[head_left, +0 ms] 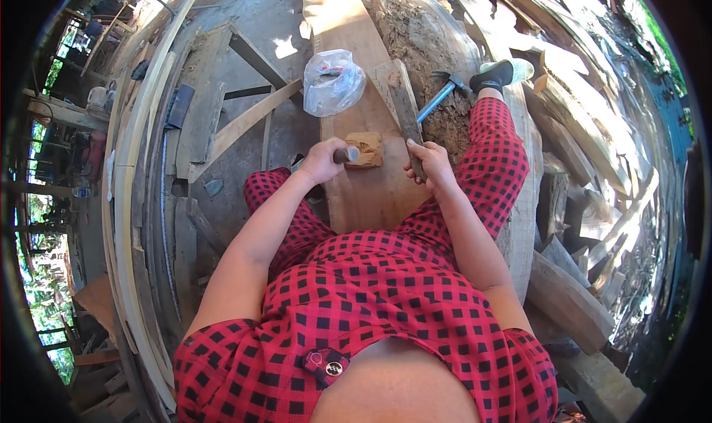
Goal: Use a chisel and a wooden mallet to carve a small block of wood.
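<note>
In the middle, my left hand (324, 161) is closed around a chisel-like tool with a round handle (342, 156), its pale end facing up. Its working tip is hidden. Just beyond that hand, a small carved wooden block (368, 148) rests on the broad plank (363, 200) between my legs. My right hand (434, 163) grips the narrow end of a long wooden club (404, 100), whose thicker end points away from me. Behind the club, a blue-handled claw hammer (436, 102) lies on the rough bark of a log.
A clear plastic bag (334, 96) sits on the plank beyond the block. To the right runs a thick barked log (419, 41), with split timber (571, 119) piled past it. Long boards (141, 156) and a wooden frame (211, 104) stand on the left.
</note>
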### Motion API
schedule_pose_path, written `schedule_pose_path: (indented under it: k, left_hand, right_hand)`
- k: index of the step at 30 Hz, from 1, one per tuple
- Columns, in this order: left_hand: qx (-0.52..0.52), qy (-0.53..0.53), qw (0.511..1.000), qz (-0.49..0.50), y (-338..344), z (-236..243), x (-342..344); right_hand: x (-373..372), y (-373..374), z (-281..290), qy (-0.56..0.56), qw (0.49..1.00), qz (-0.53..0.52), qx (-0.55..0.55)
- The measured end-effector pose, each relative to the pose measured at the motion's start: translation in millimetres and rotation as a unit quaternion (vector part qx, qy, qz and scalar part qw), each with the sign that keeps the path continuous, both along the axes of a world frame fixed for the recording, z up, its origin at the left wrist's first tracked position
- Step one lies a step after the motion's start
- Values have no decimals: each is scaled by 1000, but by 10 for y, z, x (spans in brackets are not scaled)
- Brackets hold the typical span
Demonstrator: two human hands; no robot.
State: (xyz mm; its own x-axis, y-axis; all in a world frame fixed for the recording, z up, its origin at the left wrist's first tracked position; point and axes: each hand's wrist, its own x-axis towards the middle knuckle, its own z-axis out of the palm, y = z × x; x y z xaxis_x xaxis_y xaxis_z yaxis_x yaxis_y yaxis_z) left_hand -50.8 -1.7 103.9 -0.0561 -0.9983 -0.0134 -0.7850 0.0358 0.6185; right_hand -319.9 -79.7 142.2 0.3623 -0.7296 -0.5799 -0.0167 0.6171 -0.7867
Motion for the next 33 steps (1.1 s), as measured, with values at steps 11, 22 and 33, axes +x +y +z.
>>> schedule_pose_path:
  k: [11,22,33]
  left_hand:
    - [-138,286,917,243,-485,753,-2]
    - [-163,272,930,185,-780,524,-435]
    - [-175,187,941,221,-733,506,-658]
  right_hand:
    - [21,-78,71,6,1000,-12,1]
    - [-12,-96,100,8,1000,-22,-1]
    - [23,-84,147,1,1000,-24,-19]
